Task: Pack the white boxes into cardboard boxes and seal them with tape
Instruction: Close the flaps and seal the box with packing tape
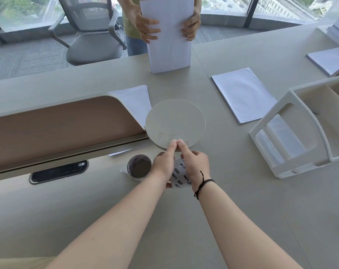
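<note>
My left hand (162,165) and my right hand (195,165) meet at the middle of the grey table (184,220). Between them they hold a white roll of tape with black print (179,176), mostly hidden by the fingers. Both index fingers are stretched forward, tips together, pressing on the near edge of a round grey disc (175,121). A second tape roll (139,166) stands on the table just left of my left hand, a loose end trailing from it. I see no cardboard box.
Across the table a person holds a stack of white paper (168,35) upright. More paper stacks lie at centre left (135,100), right (242,94) and far right (329,59). A white plastic rack (271,133) stands at right. A raised desk divider (58,121), a cable port (58,171) and an office chair (95,41) are at left.
</note>
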